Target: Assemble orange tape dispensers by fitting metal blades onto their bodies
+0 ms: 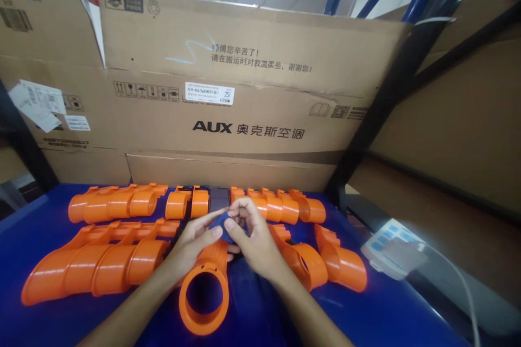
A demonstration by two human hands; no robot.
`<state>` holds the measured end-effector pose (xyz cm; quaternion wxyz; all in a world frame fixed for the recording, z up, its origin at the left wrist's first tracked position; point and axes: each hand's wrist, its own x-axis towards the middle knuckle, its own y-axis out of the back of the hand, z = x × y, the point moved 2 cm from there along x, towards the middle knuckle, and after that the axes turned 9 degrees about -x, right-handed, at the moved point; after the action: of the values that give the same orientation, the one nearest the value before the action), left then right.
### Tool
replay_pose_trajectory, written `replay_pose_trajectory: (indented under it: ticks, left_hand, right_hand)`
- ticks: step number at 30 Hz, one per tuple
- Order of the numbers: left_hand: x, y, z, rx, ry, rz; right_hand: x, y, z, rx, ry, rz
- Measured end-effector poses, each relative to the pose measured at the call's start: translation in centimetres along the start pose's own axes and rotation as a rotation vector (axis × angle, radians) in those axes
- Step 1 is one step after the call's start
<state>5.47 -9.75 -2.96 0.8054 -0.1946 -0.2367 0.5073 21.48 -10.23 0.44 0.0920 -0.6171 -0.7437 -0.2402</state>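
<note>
At the centre of the frame, the left hand (198, 237) and the right hand (253, 234) pinch a blue piece (222, 223) near the orange tube (212, 258); if thumb pressure is uneven, it could slip.

Blue piece (220, 220): we pinch it between the thumbs and fingers of our left hand (199, 236) and right hand (253, 236).
Orange ring-ended part (215, 260): just below our hands, round opening toward us.
Blue tabletop (256, 309): orange cylindrical parts (112, 268) lie in two rows, left and right.
White device (386, 252): at our right, beside a pale cable (462, 284).
Cardboard carton (163, 124): behind the rows, printed "AUX".
</note>
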Motion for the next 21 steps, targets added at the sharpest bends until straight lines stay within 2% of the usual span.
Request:
replay_pose_trajectory:
  ticks: [4,7,9,11,15,18,21]
  left_hand:
    - [0.8,0.7,0.0,0.085,-0.053,0.055]
    - [0.6,0.7,0.1,0.007,0.014,0.079]
    - [0.3,0.8,0.5,-0.099,0.055,0.096]
    - [0.1,1.0,1.3,-0.209,0.023,0.122]
    - [0.0,1.7,2.8,-0.322,-0.102,0.178]
    - [-0.2,1.3,3.0,-0.329,-0.095,0.196]
    - [-0.5,0.6,2.8,-0.311,-0.118,0.217]
  right_hand:
    - [-0.1,-0.5,-0.1,0.02,0.006,-0.016]
    - [0.1,0.0,0.2,-0.032,-0.004,-0.013]
    - [0.3,0.7,0.4,-0.133,-0.013,0.021]
    - [0.5,1.3,0.5,-0.329,-0.011,0.037]
    - [0.0,1.4,0.2,-0.743,0.04,-0.125]
    - [-0.7,0.7,-0.2,-0.851,0.065,-0.28]
    - [-1.1,0.0,-0.3,-0.875,0.097,-0.362]
